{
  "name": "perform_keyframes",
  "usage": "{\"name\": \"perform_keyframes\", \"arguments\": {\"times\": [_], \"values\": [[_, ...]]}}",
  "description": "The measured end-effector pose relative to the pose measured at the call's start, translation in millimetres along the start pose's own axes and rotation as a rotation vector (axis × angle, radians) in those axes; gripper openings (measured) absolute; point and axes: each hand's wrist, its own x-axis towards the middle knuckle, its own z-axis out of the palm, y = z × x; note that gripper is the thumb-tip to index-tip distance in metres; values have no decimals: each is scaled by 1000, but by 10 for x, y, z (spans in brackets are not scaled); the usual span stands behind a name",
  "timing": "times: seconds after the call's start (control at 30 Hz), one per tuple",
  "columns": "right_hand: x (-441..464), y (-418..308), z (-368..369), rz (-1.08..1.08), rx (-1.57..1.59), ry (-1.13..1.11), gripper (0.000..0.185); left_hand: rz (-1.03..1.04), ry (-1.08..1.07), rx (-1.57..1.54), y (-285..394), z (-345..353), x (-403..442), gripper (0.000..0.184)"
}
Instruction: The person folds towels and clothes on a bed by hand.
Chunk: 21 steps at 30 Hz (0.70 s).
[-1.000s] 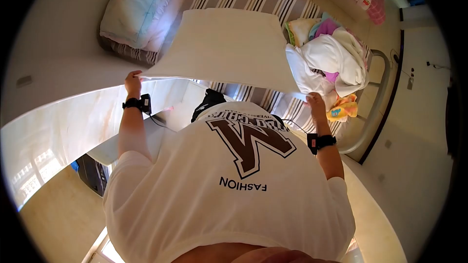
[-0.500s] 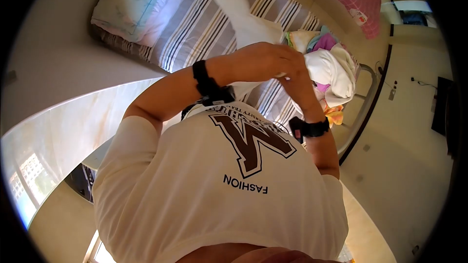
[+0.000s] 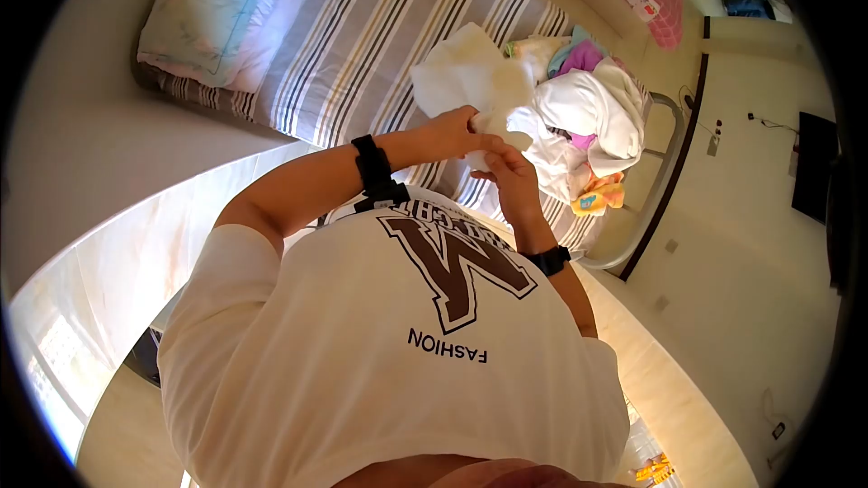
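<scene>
the striped bed (image 3: 362, 45) stretches beyond the person, the pile (image 3: 592, 113) at its right end; the white cloth (image 3: 457, 68) spreads over the bed, left of the pile and beyond the grip, its long axis seeming to run away from the person, though blur makes this unsure; the left hand (image 3: 448, 134) is nearer the cloth's loose bulk, its grip closed on the near end; the right hand (image 3: 515, 183), just beside, pinches that same end with a narrow grip
</scene>
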Motion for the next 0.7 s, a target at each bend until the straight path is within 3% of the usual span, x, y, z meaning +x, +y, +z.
{"name": "perform_keyframes", "arguments": {"times": [0.03, 0.07, 0.17, 0.33, 0.47, 0.57, 0.7], "values": [[13, 16, -13, -22, -63, -100, 28, -8, 74, -91, -33, 19, 10, 50], [1, 46, -28, -44, -124, -200, 30, -68, 13, 6, -72, -4, 24, 46], [-10, 243, -199, 44, -191, -245, 31, -128, -171, -169, -269, -27, 32, 40], [-141, 56, -83, 33, -340, -420, 37, -294, -211, -415, -399, 68, -58, 32], [-177, -26, -96, 61, -354, -434, 41, -303, -233, -314, -348, 70, -54, 28], [-208, -68, -162, 95, -329, -421, 53, -204, -154, -263, -419, 79, -88, 32], [-169, -12, -376, 45, -334, -355, 66, -255, -166, -282, -562, -26, -190, 30]]}}
